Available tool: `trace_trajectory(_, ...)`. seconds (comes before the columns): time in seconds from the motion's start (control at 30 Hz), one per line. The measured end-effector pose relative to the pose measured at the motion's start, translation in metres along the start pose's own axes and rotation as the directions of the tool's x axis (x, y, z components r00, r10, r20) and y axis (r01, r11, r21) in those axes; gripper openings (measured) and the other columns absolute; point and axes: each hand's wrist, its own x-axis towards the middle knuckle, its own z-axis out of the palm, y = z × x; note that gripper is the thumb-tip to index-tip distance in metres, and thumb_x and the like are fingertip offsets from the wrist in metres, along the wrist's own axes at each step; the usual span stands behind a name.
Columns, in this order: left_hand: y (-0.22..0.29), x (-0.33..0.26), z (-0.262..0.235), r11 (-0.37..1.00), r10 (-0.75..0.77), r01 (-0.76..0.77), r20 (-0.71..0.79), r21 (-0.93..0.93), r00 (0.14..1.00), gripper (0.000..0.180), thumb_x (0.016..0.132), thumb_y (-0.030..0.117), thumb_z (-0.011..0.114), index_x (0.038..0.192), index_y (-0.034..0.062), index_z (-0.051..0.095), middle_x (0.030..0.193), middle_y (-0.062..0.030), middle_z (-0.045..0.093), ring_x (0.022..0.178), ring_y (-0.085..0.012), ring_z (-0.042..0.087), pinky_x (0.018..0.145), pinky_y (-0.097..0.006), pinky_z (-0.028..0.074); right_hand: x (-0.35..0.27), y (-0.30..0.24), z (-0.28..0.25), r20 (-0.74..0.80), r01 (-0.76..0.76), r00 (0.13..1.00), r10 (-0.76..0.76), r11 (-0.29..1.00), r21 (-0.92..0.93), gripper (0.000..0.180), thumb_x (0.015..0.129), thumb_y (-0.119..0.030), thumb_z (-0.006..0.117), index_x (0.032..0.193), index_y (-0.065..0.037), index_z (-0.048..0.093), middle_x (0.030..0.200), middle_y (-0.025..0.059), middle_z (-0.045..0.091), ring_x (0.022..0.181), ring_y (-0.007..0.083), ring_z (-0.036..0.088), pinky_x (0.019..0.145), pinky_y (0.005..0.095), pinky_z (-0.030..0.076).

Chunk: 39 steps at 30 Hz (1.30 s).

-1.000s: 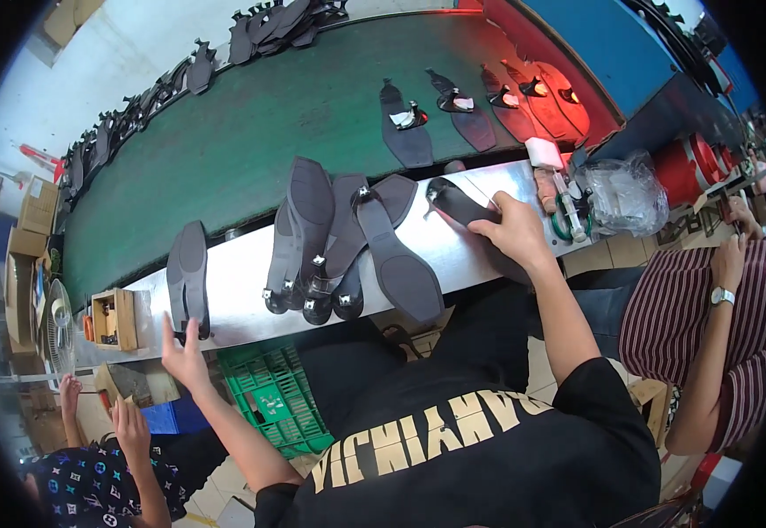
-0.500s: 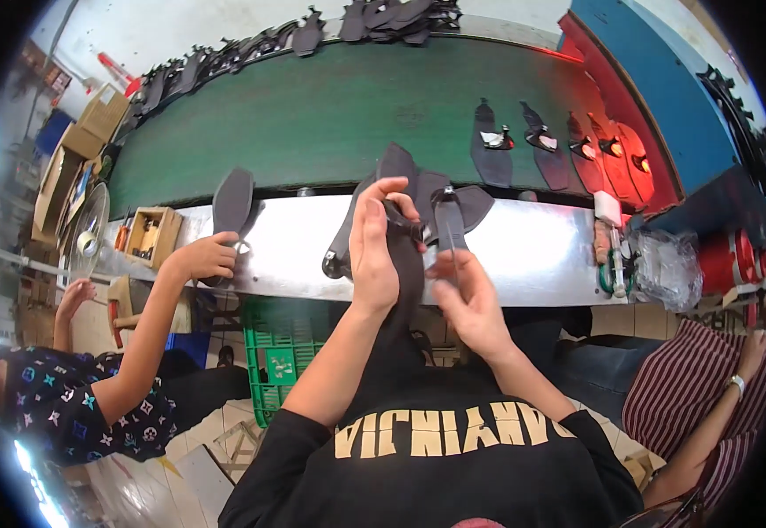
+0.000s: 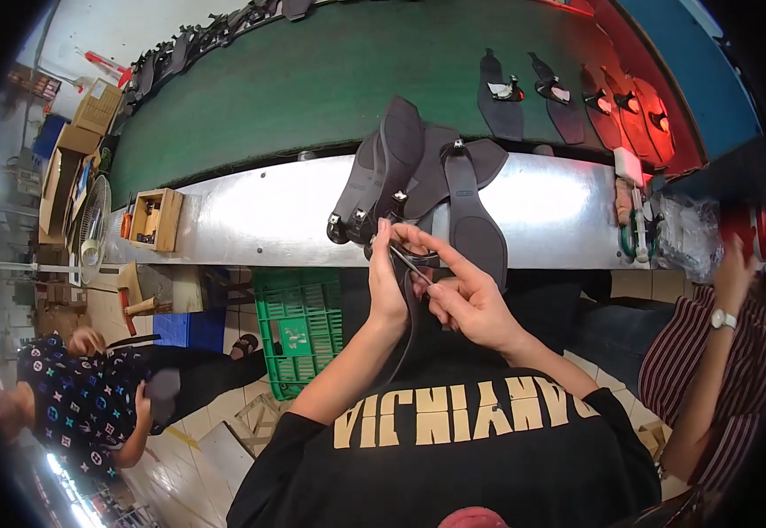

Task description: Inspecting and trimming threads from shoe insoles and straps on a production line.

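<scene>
In front of my chest, my left hand is closed round a dark sandal, its thin sole seen nearly edge-on and hanging below the palm. My right hand pinches a thin dark grey rod that slants up to the left palm; its kind is unclear. A black strap lies partly hidden between my fingers. Just beyond, on the metal ledge, several dark sandals are heaped: one sole leans on top, and another sandal lies to the right. Shiny fittings show on their black straps.
Behind the metal ledge runs a green conveyor belt with sandals under red light at right. A wooden box, a fan and a green crate are left. Co-workers sit on both sides, the left one holding a sole.
My right hand has come closer to the left and now pinches the thin rod. The sandal has turned edge-on. The left co-worker has taken a sole off the ledge. My view has shifted.
</scene>
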Motion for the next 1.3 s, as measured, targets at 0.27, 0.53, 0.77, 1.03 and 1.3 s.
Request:
trace_trajectory(0.27,-0.014,0.003,-0.015,0.968,-0.146,0.193,0.262,-0.163,0.954,0.046,0.1,0.05,0.032,0.075,0.0126,0.042,0.05,0.0004,0.035,0.032,-0.011,0.031,0.032,-0.025,0.026,-0.009,0.004,-0.012,-0.016,-0.101,0.994,0.106,0.979,0.176,0.041,0.1,-0.009,0.043,0.141,-0.006,0.045,0.067,-0.0025,0.047,0.053,0.0026,0.037,0.049,0.0171,0.033)
trace_trajectory(0.53,-0.022,0.013,-0.024,0.669,-0.153,0.532,0.604,-0.519,0.782,0.042,0.102,0.043,0.03,0.078,0.0135,0.046,0.054,-0.002,0.039,0.041,-0.0149,0.041,0.038,-0.028,0.032,-0.019,0.003,-0.02,-0.056,-0.013,0.998,0.012,1.0,-0.021,0.044,0.099,-0.008,0.046,0.144,-0.008,0.042,0.065,-0.0019,0.049,0.055,0.0035,0.042,0.052,0.018,0.038)
trace_trajectory(0.77,-0.004,-0.006,0.002,0.916,-0.23,0.283,0.206,-0.283,0.951,0.053,0.094,0.06,0.037,0.082,0.0115,0.054,0.062,-0.004,0.053,0.048,-0.0146,0.048,0.044,-0.024,0.034,-0.013,0.003,-0.021,0.013,0.016,1.0,-0.014,0.993,-0.116,0.057,0.093,0.001,0.05,0.147,-0.009,0.037,0.07,-0.0001,0.056,0.062,0.0059,0.049,0.06,0.0217,0.042)
trace_trajectory(1.03,0.024,0.003,-0.005,0.98,0.0,0.023,0.115,-0.199,0.993,0.046,0.096,0.047,0.043,0.073,0.0077,0.051,0.063,-0.0023,0.05,0.048,-0.0124,0.046,0.045,-0.025,0.037,-0.007,-0.003,0.001,-0.205,0.117,0.959,-0.198,0.929,-0.351,0.024,0.092,-0.003,0.056,0.115,-0.002,0.059,0.06,0.0056,0.056,0.052,0.0126,0.055,0.054,0.0257,0.043)
trace_trajectory(1.3,0.014,0.007,0.004,0.856,-0.066,0.169,0.221,-0.488,0.973,0.046,0.101,0.035,0.039,0.063,0.0106,0.048,0.051,-0.0002,0.039,0.046,-0.0135,0.038,0.046,-0.028,0.033,0.01,0.006,-0.006,0.165,0.413,0.847,-0.506,0.429,-0.804,0.012,0.086,-0.009,0.064,0.086,-0.005,0.053,0.067,0.0116,0.058,0.06,0.0315,0.06,0.052,0.0397,0.046)
